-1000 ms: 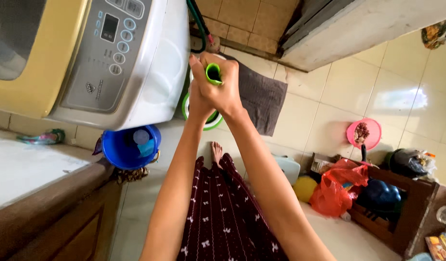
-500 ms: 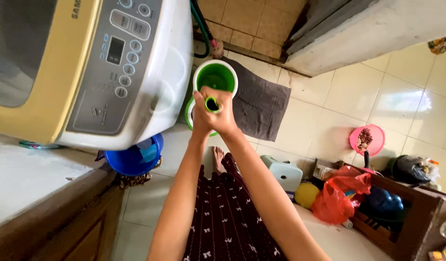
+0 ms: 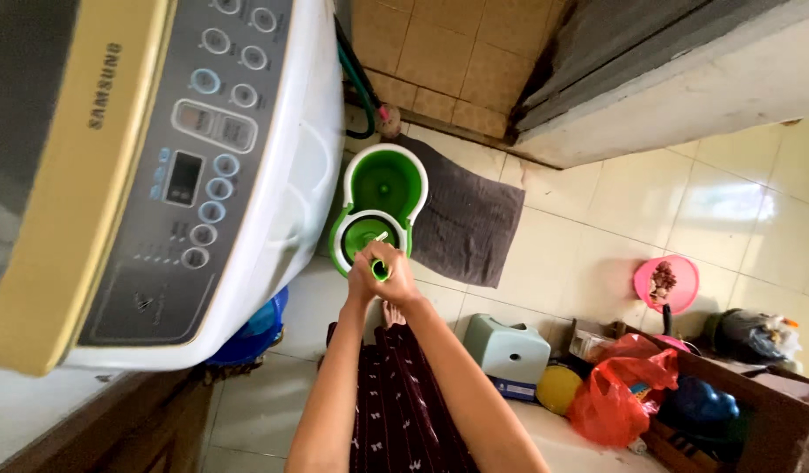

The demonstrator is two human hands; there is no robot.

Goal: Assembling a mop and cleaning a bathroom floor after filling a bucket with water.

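My left hand (image 3: 360, 282) and my right hand (image 3: 395, 278) are clasped together around the green end of a mop handle (image 3: 381, 269), seen end-on. Below them on the tiled floor stands a green and white mop bucket (image 3: 378, 208) with two round wells. The handle's lower part is hidden behind my hands. Both arms stretch out in front of me over a dark patterned skirt (image 3: 404, 412) and one bare foot (image 3: 389, 312).
A top-loading washing machine (image 3: 159, 166) with a grey button panel fills the left. A dark mat (image 3: 470, 215) lies beside the bucket. A blue tub (image 3: 251, 337), a pale stool (image 3: 509, 350), a pink bowl (image 3: 665, 282), a red bag (image 3: 619, 398) and a wooden rack (image 3: 763, 420) stand around.
My clasped hands have dropped lower in view while the camera tilted; the mop bucket, hidden behind my hands a second ago, is uncovered with both wells showing.
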